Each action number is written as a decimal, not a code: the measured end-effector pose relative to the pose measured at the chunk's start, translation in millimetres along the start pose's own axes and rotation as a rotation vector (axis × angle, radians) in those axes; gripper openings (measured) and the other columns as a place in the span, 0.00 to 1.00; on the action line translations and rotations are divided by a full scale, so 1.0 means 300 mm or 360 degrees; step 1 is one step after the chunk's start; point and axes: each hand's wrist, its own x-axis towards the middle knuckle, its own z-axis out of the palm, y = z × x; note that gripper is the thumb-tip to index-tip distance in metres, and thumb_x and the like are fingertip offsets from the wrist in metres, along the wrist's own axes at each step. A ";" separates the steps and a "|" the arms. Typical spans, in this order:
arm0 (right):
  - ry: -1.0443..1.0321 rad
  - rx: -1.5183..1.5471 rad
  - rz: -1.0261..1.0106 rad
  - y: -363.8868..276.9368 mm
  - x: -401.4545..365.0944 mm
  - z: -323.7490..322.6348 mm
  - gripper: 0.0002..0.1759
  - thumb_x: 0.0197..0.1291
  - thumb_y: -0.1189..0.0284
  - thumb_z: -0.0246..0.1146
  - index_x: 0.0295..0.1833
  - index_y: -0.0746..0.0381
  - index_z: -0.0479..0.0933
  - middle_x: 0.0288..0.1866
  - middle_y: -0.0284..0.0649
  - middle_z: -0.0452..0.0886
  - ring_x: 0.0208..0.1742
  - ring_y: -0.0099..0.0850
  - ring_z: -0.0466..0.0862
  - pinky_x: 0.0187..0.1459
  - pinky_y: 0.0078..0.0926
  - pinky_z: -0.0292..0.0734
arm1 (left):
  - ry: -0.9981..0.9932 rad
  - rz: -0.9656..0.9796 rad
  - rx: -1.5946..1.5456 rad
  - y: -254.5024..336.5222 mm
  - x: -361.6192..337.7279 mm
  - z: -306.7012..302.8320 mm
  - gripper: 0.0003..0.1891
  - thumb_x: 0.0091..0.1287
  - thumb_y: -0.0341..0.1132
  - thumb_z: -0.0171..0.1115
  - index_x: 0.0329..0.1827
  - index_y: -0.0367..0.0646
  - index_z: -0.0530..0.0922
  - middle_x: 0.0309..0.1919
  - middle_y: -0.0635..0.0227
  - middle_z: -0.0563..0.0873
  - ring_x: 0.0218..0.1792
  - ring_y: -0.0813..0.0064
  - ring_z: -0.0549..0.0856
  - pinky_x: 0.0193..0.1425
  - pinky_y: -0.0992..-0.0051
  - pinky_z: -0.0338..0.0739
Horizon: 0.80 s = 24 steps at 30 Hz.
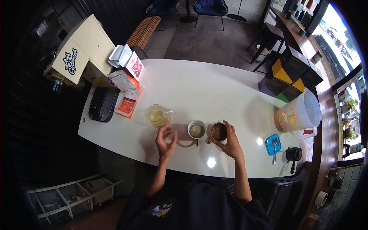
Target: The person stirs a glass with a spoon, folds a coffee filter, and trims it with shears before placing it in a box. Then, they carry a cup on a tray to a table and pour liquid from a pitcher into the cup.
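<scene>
My right hand (pixel 230 142) grips a brown cup (pixel 219 132) by its side, thumb low and fingers along the right rim. Dark brown liquid shows inside it, and its handle points down-left. Just left stands a white cup (pixel 196 130) with a pale, murky liquid and its handle toward me. My left hand (pixel 166 142) is raised with curved fingers apart and nothing between them. Its fingertips are close to the base of a glass pitcher (pixel 158 116), which holds pale yellow liquid and has its handle to the right.
On the white table (pixel 199 84), a blue tray (pixel 271 142) with a spoon (pixel 275 147), a black portafilter (pixel 293 154) and a large plastic jug (pixel 297 113) stand at right. Stacked boxes (pixel 293 73) are behind. At left are a black device (pixel 104 103) and an orange packet (pixel 128 104).
</scene>
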 end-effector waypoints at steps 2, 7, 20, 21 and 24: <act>-0.0005 0.0016 0.0011 -0.008 0.003 -0.002 0.51 0.45 0.72 0.78 0.73 0.62 0.55 0.61 0.52 0.68 0.62 0.48 0.75 0.63 0.41 0.74 | 0.0263 -0.0015 0.0008 -0.024 0.011 -0.025 0.28 0.56 0.25 0.70 0.61 0.36 0.70 0.50 0.61 0.77 0.50 0.68 0.79 0.56 0.70 0.76; 0.0014 -0.0019 0.0076 -0.021 -0.001 0.005 0.51 0.45 0.72 0.78 0.73 0.61 0.55 0.62 0.52 0.69 0.63 0.48 0.74 0.63 0.41 0.73 | 0.0714 0.0257 0.0551 -0.033 0.074 -0.091 0.38 0.51 0.33 0.74 0.64 0.36 0.63 0.51 0.59 0.71 0.53 0.64 0.72 0.57 0.64 0.70; 0.0385 -0.0251 0.0229 -0.094 -0.060 0.042 0.46 0.49 0.72 0.75 0.73 0.58 0.58 0.63 0.47 0.69 0.61 0.44 0.74 0.57 0.39 0.76 | 0.0050 0.0335 0.0343 -0.027 0.261 -0.129 0.41 0.47 0.35 0.79 0.64 0.36 0.66 0.54 0.54 0.77 0.55 0.59 0.78 0.61 0.62 0.73; 0.0490 -0.0298 0.0250 -0.114 -0.067 0.041 0.43 0.51 0.73 0.74 0.71 0.58 0.60 0.63 0.46 0.69 0.59 0.43 0.75 0.56 0.38 0.77 | 0.0037 0.0331 0.0330 -0.027 0.267 -0.131 0.41 0.47 0.35 0.79 0.64 0.36 0.66 0.54 0.54 0.77 0.55 0.59 0.78 0.61 0.62 0.73; 0.0663 -0.0269 0.0321 -0.184 -0.082 0.035 0.35 0.53 0.76 0.71 0.67 0.61 0.66 0.61 0.46 0.70 0.58 0.42 0.76 0.54 0.36 0.77 | -0.0048 0.0375 0.0302 -0.031 0.280 -0.138 0.42 0.45 0.32 0.81 0.64 0.36 0.67 0.55 0.54 0.77 0.56 0.60 0.78 0.62 0.62 0.74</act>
